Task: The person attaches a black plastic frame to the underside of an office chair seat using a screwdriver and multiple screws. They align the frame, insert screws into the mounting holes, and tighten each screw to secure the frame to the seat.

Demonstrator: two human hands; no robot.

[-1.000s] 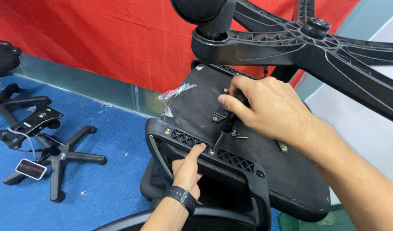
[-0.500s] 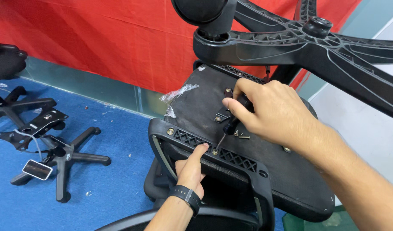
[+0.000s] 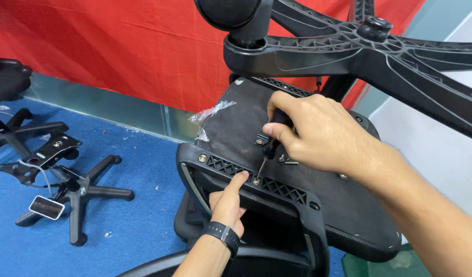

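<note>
Nearest the camera, the left hand [image 3: 226, 200] rests on the black backrest bracket [image 3: 256, 187] with its index finger stretched out to steady a screw [image 3: 256, 180] at the bracket's middle hole — fingers loose, gripping nothing. Just beyond, the right hand [image 3: 310, 131] is closed around a screwdriver [image 3: 269, 146] whose tip sits on that screw. One screw [image 3: 202, 158] at the bracket's left end looks seated, while the hole [image 3: 314, 206] at its right end appears unfilled and loose screws [image 3: 287, 161] lie on the upturned seat underside [image 3: 230, 131] — so the fastening seems partway done.
</note>
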